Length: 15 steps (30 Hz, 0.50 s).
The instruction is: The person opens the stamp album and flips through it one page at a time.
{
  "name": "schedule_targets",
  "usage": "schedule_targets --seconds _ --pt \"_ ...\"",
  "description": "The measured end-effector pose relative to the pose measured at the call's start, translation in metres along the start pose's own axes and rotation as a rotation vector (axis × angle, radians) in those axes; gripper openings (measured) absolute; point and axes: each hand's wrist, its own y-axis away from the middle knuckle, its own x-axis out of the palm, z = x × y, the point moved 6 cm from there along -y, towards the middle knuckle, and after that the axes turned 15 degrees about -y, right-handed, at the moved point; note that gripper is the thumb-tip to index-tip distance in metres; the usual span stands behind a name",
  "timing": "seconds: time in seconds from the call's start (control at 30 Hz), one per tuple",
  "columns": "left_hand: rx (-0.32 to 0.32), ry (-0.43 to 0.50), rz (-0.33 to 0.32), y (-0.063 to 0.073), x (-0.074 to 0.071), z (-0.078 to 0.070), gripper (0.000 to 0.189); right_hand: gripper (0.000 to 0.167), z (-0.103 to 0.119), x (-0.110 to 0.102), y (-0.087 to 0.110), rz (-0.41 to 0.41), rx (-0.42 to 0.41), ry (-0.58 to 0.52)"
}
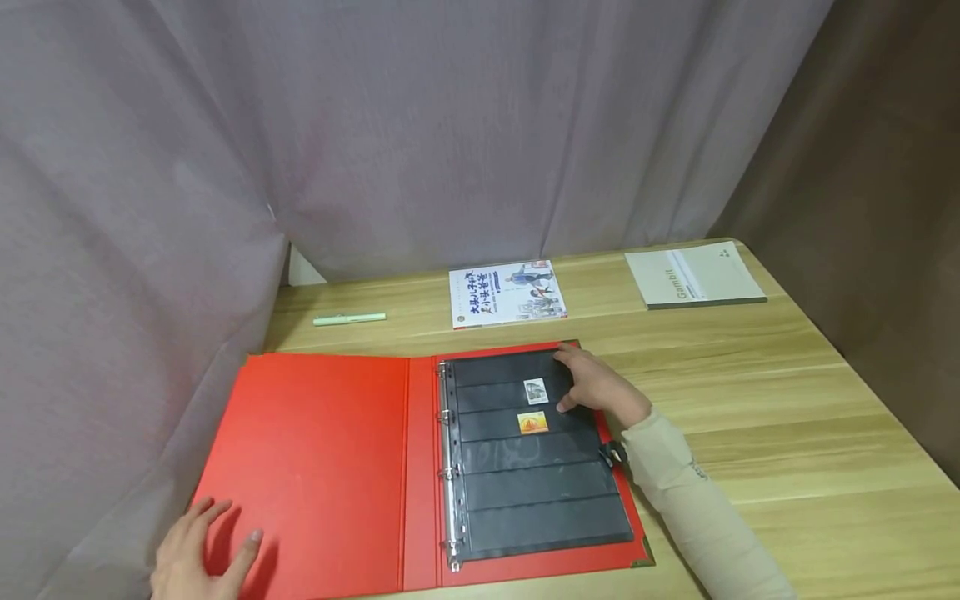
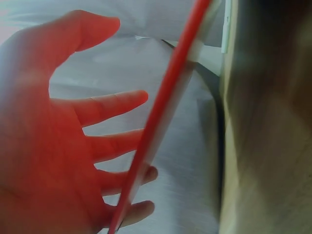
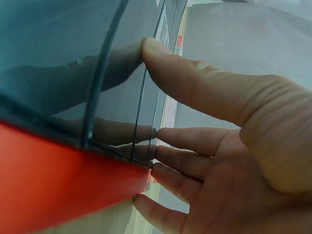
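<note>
On the bench a red binder lies spread, its black page carrying 2 stamps. The right grip, thumb and fingers apart, touches that page; the left grip, fingers loosely spread, is at the cover's left edge.

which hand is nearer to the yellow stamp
Right. The right hand is at the black page, just up and right of the yellow stamp; the left hand is well away, by the red cover's lower left edge.
</note>
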Motion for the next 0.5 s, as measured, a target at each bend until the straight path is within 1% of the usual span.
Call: schedule_targets --seconds 0.17,0.3,0.37,0.5 --pt "0.030 -0.037 -0.037 -0.001 0.006 -0.001 0.054 0.090 0.001 -0.001 0.001 -0.005 0.006 -0.011" --pt "0.035 -0.050 -0.015 -0.003 0.010 -0.005 0.058 0.090 0.001 -0.001 0.002 -0.005 0.011 -0.019" --pt "0.036 -0.034 0.000 -0.004 0.012 -0.008 0.060 0.090 0.001 0.000 0.002 -0.004 0.011 -0.014" --pt "0.066 0.001 0.004 -0.007 0.015 -0.015 0.063 0.090 0.000 0.000 0.002 -0.009 0.017 -0.014"
